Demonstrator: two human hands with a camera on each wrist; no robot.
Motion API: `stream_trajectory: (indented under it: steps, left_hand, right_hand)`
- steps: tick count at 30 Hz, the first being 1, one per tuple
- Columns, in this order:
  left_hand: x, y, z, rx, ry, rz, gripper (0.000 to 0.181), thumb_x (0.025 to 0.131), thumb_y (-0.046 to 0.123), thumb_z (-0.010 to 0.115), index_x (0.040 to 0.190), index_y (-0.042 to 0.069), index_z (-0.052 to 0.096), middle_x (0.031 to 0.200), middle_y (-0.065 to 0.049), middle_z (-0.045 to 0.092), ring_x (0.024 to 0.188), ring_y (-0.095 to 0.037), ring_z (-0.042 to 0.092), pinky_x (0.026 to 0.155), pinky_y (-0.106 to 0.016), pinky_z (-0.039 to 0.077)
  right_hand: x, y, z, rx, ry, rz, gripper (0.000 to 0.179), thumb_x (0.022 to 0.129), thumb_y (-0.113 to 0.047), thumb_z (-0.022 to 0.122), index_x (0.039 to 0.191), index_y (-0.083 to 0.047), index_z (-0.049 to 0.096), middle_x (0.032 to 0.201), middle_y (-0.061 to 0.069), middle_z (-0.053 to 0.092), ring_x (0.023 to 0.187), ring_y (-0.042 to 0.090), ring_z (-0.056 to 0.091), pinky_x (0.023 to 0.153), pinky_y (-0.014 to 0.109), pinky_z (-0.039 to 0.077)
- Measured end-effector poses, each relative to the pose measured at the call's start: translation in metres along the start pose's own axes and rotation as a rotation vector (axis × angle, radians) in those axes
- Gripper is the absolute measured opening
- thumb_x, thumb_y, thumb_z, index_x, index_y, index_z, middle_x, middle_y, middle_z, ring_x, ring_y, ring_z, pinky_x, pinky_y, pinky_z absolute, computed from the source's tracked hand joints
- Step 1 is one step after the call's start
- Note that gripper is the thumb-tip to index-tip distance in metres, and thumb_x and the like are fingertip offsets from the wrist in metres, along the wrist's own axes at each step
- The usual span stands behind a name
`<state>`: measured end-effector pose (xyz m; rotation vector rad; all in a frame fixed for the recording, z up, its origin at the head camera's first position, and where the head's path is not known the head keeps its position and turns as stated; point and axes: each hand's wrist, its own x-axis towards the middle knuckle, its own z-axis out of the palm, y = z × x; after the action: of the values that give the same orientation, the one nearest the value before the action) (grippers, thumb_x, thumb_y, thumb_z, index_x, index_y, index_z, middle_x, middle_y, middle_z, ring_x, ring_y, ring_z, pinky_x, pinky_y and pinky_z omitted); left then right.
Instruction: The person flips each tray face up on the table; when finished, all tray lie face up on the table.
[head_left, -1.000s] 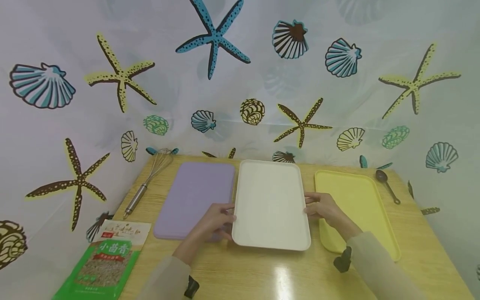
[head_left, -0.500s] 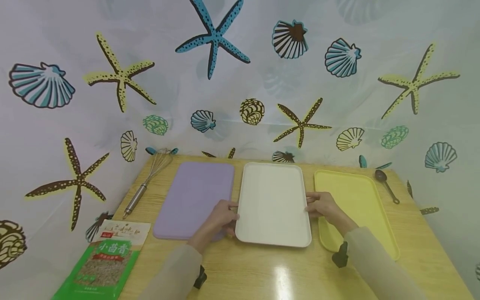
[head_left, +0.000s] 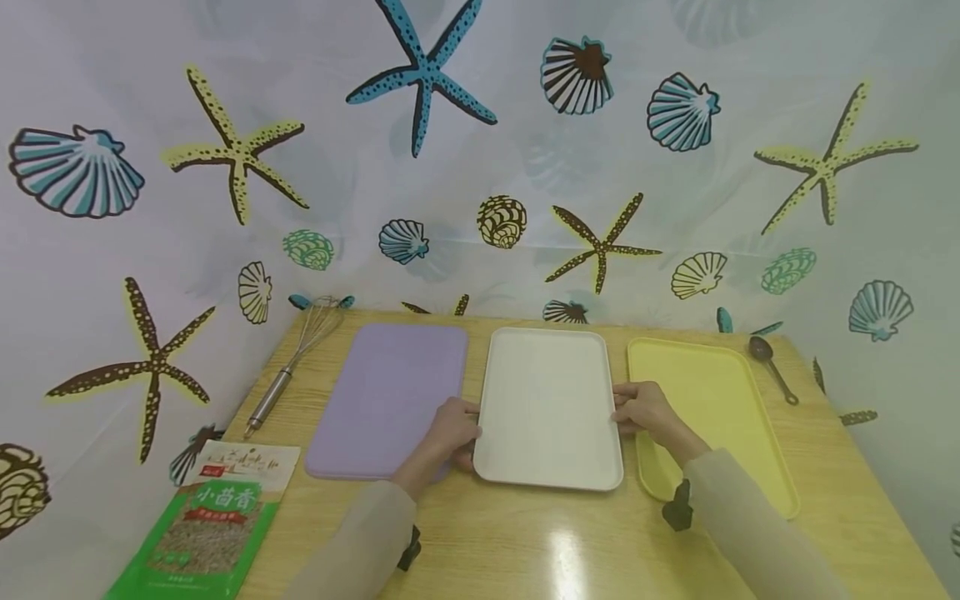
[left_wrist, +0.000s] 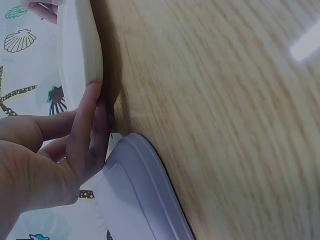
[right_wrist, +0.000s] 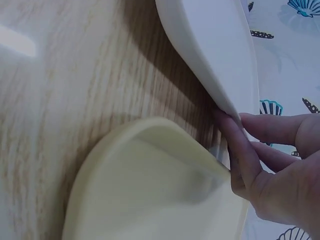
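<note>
A white rectangular tray (head_left: 551, 404) lies level at the middle of the table, between a purple tray (head_left: 393, 392) and a yellow tray (head_left: 705, 417). My left hand (head_left: 452, 429) grips its left side, with fingers reaching beneath the edge in the left wrist view. On the opposite side my right hand (head_left: 643, 408) pinches the rim between thumb and fingers, plain in the right wrist view. A dark shadow runs along the white tray (right_wrist: 215, 55) there; whether its base touches the wood cannot be told. The right hand is over the yellow tray's left edge.
A whisk (head_left: 292, 367) lies at the table's left edge. Before it is a green and white packet (head_left: 210, 517) of seeds. A dark brown spoon (head_left: 772, 367) lies at the far right. Behind the wooden table (head_left: 510, 542) hangs a shell-patterned cloth (head_left: 465, 275).
The white tray has come down closer to the table and shifted slightly right. Both hands have kept hold of its sides, the left hand moving right along with it.
</note>
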<state>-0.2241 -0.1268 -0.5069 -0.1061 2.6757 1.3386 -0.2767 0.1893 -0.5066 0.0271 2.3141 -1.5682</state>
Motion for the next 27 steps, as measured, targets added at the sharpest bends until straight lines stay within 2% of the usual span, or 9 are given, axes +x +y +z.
stream_trajectory:
  steps: [2, 4, 8, 11, 17, 21, 24, 27]
  left_hand:
    - [0.001, 0.000, 0.001, 0.041, 0.015, 0.030, 0.046, 0.069, -0.010, 0.059, 0.115, -0.010, 0.064, 0.114, -0.027, 0.064, 0.099, -0.035, 0.062, 0.091, -0.043, 0.053]
    - [0.001, 0.001, 0.002, 0.078, 0.027, 0.047, 0.046, 0.068, -0.010, 0.059, 0.113, -0.010, 0.065, 0.113, -0.025, 0.065, 0.103, -0.038, 0.061, 0.095, -0.046, 0.050]
    - [0.002, 0.003, 0.005, 0.135, 0.036, 0.053, 0.046, 0.068, -0.011, 0.057, 0.113, -0.009, 0.066, 0.111, -0.024, 0.067, 0.103, -0.038, 0.063, 0.092, -0.047, 0.052]
    - [0.002, 0.005, 0.006, 0.145, 0.028, 0.031, 0.047, 0.068, -0.011, 0.055, 0.114, -0.008, 0.066, 0.113, -0.024, 0.066, 0.101, -0.037, 0.063, 0.090, -0.047, 0.053]
    - [0.002, 0.006, 0.009, 0.148, 0.019, -0.007, 0.048, 0.070, -0.011, 0.054, 0.117, -0.009, 0.063, 0.117, -0.025, 0.064, 0.105, -0.038, 0.062, 0.093, -0.048, 0.051]
    - [0.001, 0.007, 0.009, 0.165, 0.021, 0.003, 0.049, 0.070, -0.010, 0.053, 0.117, -0.009, 0.063, 0.117, -0.025, 0.064, 0.106, -0.039, 0.061, 0.094, -0.048, 0.051]
    - [0.001, 0.007, 0.008, 0.176, 0.027, 0.026, 0.048, 0.070, -0.010, 0.053, 0.117, -0.008, 0.064, 0.116, -0.025, 0.064, 0.107, -0.040, 0.061, 0.094, -0.049, 0.051]
    - [0.000, 0.007, 0.006, 0.182, 0.026, 0.036, 0.046, 0.071, -0.008, 0.055, 0.117, -0.007, 0.064, 0.115, -0.024, 0.065, 0.106, -0.039, 0.061, 0.091, -0.048, 0.052]
  right_hand:
    - [0.000, 0.001, 0.000, -0.016, 0.001, -0.016, 0.053, 0.078, 0.014, 0.063, 0.128, 0.021, 0.046, 0.112, 0.031, 0.059, 0.084, 0.029, 0.068, 0.070, 0.034, 0.060]
    - [0.000, 0.002, 0.001, -0.034, 0.007, -0.020, 0.055, 0.076, 0.015, 0.064, 0.127, 0.022, 0.045, 0.110, 0.030, 0.059, 0.082, 0.028, 0.068, 0.068, 0.034, 0.060]
    - [0.001, 0.002, 0.005, -0.068, 0.044, -0.003, 0.055, 0.075, 0.017, 0.061, 0.128, 0.020, 0.046, 0.112, 0.033, 0.059, 0.084, 0.032, 0.068, 0.068, 0.034, 0.060]
    - [0.001, 0.002, 0.008, -0.109, 0.067, -0.007, 0.054, 0.075, 0.018, 0.060, 0.127, 0.020, 0.047, 0.113, 0.034, 0.059, 0.085, 0.034, 0.068, 0.066, 0.033, 0.060]
    - [0.005, 0.005, 0.009, -0.200, 0.099, -0.036, 0.052, 0.074, 0.019, 0.060, 0.124, 0.021, 0.050, 0.111, 0.033, 0.061, 0.080, 0.033, 0.070, 0.061, 0.031, 0.060]
    - [0.007, 0.006, 0.010, -0.267, 0.116, -0.052, 0.051, 0.072, 0.020, 0.061, 0.122, 0.021, 0.052, 0.106, 0.032, 0.062, 0.073, 0.028, 0.069, 0.058, 0.029, 0.060]
    - [0.009, 0.007, 0.011, -0.334, 0.137, -0.061, 0.046, 0.069, 0.019, 0.061, 0.115, 0.018, 0.060, 0.096, 0.028, 0.064, 0.071, 0.025, 0.065, 0.057, 0.027, 0.058]
    - [0.009, 0.006, 0.012, -0.401, 0.168, -0.094, 0.043, 0.068, 0.017, 0.061, 0.111, 0.017, 0.062, 0.095, 0.026, 0.065, 0.074, 0.025, 0.062, 0.059, 0.026, 0.057]
